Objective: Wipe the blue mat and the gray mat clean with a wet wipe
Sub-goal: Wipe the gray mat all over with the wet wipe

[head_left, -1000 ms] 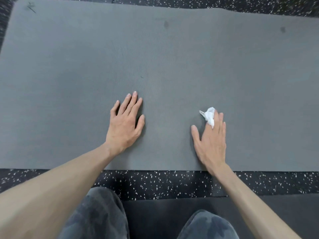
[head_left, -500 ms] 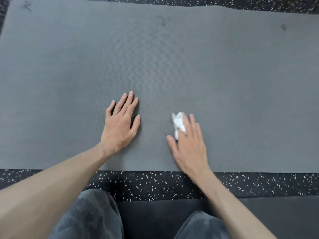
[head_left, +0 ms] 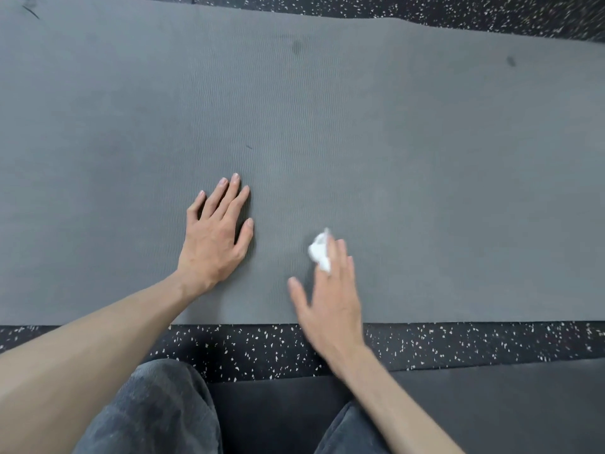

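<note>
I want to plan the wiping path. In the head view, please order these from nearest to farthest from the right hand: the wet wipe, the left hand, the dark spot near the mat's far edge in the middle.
1. wet wipe: under the fingers of the right hand, touching it.
2. left hand: flat on the gray mat, to the left.
3. dark spot: far ahead, near the mat's far edge.

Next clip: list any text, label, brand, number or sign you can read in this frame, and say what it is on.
None: no readable text, label, brand, number or sign shows.
Gray mat: only dark smudges and a scuff in the far left corner, no print.
Wet wipe under the right hand: plain white, blurred.
Left hand: flat on the mat, nothing written nearby.
Speckled floor: white flecks only.
</note>
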